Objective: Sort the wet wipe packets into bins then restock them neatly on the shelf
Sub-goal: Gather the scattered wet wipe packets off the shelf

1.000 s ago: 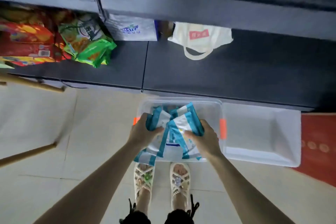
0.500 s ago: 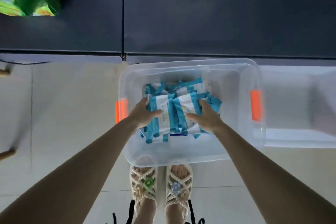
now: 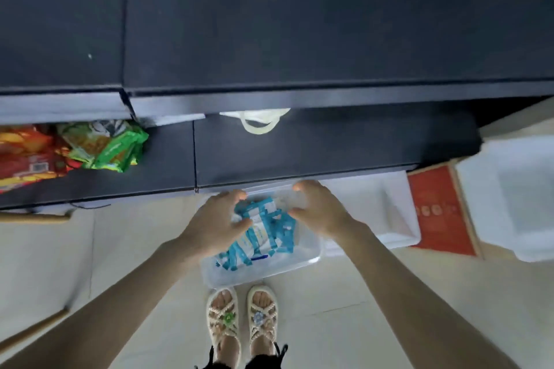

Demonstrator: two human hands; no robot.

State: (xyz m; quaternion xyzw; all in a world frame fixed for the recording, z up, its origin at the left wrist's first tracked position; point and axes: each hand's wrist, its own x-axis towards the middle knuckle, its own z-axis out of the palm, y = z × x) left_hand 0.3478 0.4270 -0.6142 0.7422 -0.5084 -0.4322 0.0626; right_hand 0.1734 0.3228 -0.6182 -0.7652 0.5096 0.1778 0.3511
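A heap of blue-and-white wet wipe packets (image 3: 263,234) lies in a clear plastic bin (image 3: 263,271) on the floor, just in front of my feet. My left hand (image 3: 217,220) hovers over the heap's left side with its fingers spread and nothing in it. My right hand (image 3: 319,208) hangs over the bin's right side, fingers curled apart, also holding nothing. Dark shelves (image 3: 299,153) stand right behind the bin, the lower one mostly bare.
A white bin (image 3: 389,219) sits to the right of the clear one, and another white container (image 3: 509,198) lies further right past a red board (image 3: 437,210). Green and red snack packs (image 3: 105,144) fill the shelf's left end. A cream bag handle (image 3: 257,123) hangs at the back.
Both hands have let go of the packets, which now rest in the clear bin. The hands have lifted and opened, and my view has tilted up toward the shelves.
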